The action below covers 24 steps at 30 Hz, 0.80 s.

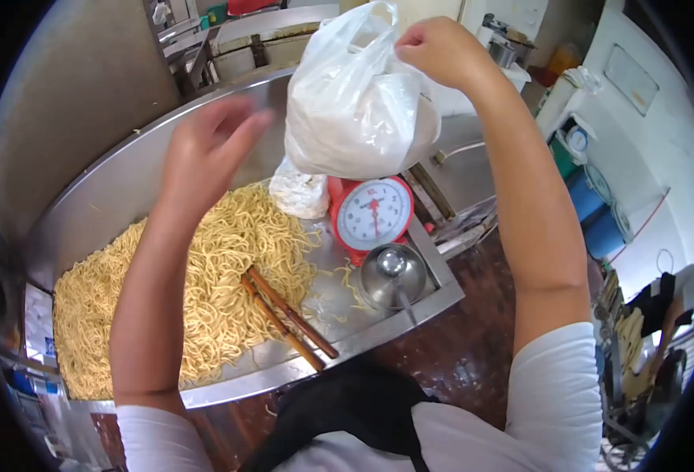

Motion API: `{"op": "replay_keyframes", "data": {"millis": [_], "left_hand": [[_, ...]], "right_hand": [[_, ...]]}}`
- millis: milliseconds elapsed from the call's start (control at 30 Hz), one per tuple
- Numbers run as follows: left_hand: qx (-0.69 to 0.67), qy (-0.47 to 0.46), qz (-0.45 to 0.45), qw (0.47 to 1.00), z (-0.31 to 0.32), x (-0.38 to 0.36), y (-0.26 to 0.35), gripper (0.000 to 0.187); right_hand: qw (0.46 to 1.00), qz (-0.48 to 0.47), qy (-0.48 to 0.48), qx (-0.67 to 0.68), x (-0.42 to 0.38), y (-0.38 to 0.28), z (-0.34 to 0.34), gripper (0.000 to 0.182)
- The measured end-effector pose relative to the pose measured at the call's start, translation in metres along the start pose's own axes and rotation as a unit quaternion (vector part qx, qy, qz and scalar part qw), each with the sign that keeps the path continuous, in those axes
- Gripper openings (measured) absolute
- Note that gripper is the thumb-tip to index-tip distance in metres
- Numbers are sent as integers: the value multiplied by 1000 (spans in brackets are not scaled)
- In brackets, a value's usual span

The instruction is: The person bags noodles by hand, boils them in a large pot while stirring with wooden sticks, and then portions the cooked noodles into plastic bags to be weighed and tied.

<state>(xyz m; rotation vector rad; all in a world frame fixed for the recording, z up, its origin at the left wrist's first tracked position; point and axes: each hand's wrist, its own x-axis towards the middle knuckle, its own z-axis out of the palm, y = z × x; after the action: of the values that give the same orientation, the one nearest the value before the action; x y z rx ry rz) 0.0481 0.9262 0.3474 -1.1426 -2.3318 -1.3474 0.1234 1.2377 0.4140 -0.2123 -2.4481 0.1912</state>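
Note:
A full white plastic bag (355, 118) sits on top of the red dial scale (374, 216), its handles standing up. At the bag's upper right is my right hand (441, 49), fingers curled in at the bag's edge; what they pinch is too small to make out. My left hand (215, 141) hovers left of the bag over the metal tray, thumb and fingers apart, holding nothing, slightly blurred. A large heap of yellow noodles (205, 291) fills the tray's left part, with two brown wooden sticks (288, 318) lying on its right edge.
A metal bowl with a ladle (393, 275) stands in front of the scale, near the tray's rim (433, 303). A smaller whitish bag (298, 191) lies beside the scale. Blue bins (599, 212) stand along the right wall. The floor looks wet.

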Motion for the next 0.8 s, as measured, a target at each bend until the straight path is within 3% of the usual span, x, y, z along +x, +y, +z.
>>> {"op": "replay_keyframes", "data": {"millis": [67, 133, 167, 233, 267, 300, 367, 433, 500, 567, 633, 700, 800], "left_hand": [[71, 25, 116, 990, 43, 49, 27, 51], [242, 204, 261, 912, 86, 91, 39, 50], [244, 203, 261, 912, 98, 103, 47, 50], [174, 166, 127, 962, 108, 128, 56, 73], [265, 226, 204, 915, 111, 146, 33, 52], [272, 235, 206, 910, 107, 151, 26, 52], [274, 167, 58, 945, 92, 158, 19, 49], [210, 153, 56, 964, 73, 150, 4, 46], [204, 64, 16, 977, 62, 135, 9, 46], [132, 22, 33, 991, 75, 124, 27, 47], [185, 59, 63, 979, 96, 122, 51, 48], [223, 96, 42, 969, 109, 141, 41, 54], [120, 202, -17, 972, 96, 156, 20, 65]], "right_hand": [[993, -90, -69, -42, 21, 7, 12, 24], [983, -140, -111, 49, 33, -7, 23, 23], [983, -140, -111, 51, 34, -15, 24, 23], [969, -152, -59, 184, 34, -27, 21, 21], [974, -172, -11, 148, 38, -28, 22, 19], [972, -182, -4, 149, 40, -26, 24, 19], [941, -78, 56, 326, 46, -16, 34, 19], [942, -95, 4, 321, 59, -9, 32, 16], [922, -28, -109, 370, 56, -9, 21, 13], [902, -25, -87, 422, 67, -15, 20, 12], [842, -80, -108, 522, 75, -27, 13, 15], [827, -110, -97, 543, 74, -41, 11, 17], [813, -107, -162, 549, 76, -41, 12, 19]]}}
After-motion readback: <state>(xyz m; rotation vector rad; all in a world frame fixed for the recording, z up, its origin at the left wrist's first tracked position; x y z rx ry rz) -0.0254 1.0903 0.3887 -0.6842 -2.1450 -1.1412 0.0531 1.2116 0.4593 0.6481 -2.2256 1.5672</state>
